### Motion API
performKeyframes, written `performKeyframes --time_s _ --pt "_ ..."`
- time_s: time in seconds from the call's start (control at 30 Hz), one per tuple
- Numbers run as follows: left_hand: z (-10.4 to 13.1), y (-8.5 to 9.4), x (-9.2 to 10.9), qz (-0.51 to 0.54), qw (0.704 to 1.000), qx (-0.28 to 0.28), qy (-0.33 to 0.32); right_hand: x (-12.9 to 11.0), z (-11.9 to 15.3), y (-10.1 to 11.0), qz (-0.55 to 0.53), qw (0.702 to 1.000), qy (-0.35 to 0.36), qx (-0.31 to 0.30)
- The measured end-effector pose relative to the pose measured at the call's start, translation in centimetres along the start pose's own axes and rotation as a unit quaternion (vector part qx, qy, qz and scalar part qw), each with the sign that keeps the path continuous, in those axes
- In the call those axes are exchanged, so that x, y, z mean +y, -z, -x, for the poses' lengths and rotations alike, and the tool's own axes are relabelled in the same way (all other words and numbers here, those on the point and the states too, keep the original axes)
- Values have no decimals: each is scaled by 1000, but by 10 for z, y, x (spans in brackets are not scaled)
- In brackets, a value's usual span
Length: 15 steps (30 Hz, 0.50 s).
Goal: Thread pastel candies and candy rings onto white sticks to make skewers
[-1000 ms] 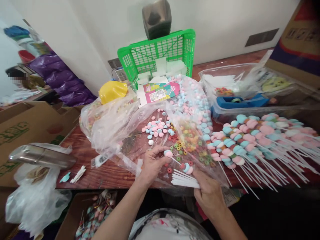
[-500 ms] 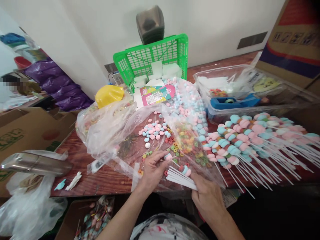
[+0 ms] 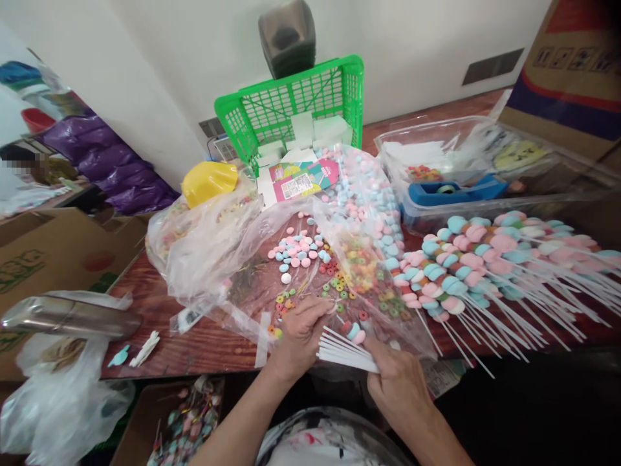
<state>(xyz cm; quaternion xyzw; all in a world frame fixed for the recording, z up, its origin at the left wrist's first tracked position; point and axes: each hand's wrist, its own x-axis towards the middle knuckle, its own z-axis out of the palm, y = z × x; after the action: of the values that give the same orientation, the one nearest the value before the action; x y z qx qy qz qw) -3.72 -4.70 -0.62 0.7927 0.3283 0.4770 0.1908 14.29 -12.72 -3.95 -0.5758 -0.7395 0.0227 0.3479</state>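
Observation:
A fan of white sticks (image 3: 345, 351) is gripped in my right hand (image 3: 400, 375), together with a skewer carrying red, blue and pink candies (image 3: 353, 331). My left hand (image 3: 303, 330) is pinched near that skewer's tip; what its fingertips hold is too small to make out. Beyond my hands lie loose pink and blue candies (image 3: 298, 249) and small coloured rings (image 3: 339, 285) on clear plastic. Filled candy skewers (image 3: 466, 259) are piled to the right, their white sticks pointing toward me.
Behind stands a green basket (image 3: 291, 97). A clear tub (image 3: 436, 210) holds a blue tape dispenser (image 3: 456, 191). At left are a steel flask (image 3: 72, 318), a yellow bowl-like item (image 3: 208, 183) and a cardboard box (image 3: 63, 259). A person's head shows far left.
My left hand has turned slightly, and the pink and blue candy seen at its fingertips no longer shows there. My right hand still holds the sticks. The view has shifted slightly.

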Motion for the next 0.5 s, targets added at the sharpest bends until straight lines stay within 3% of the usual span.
performKeyframes --time_s 0.2,0.4,0.5 --pt "-6 -7 13 42 998 43 34 -6 -1 -3 -20 999 3 26" --pt "-7 -8 18 66 989 30 130 -2 -2 -6 -34 995 25 94" --pt "-5 -6 17 89 985 9 148 0 -3 -8 -30 992 44 114"
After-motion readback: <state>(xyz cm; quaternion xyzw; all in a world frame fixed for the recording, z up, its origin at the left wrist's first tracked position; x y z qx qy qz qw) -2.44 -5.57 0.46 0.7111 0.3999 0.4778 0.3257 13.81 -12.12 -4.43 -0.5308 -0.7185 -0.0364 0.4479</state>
